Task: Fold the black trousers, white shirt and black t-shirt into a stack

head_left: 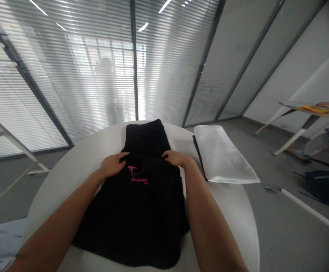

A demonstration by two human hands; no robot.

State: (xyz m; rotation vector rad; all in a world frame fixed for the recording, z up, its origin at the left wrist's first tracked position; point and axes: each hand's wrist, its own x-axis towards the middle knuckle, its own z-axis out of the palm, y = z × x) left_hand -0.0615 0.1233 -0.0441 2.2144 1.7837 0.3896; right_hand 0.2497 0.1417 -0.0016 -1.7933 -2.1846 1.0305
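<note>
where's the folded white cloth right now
In the head view, the white cloth lies folded on the right side of the round table, just beyond the right hand and to the right of the black garment.

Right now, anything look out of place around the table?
One thing: a loose white rod lies on the grey floor, right of the round white table, beside a small metal item. It looks dropped. The black garment under the left hand and right hand lies straight.
</note>
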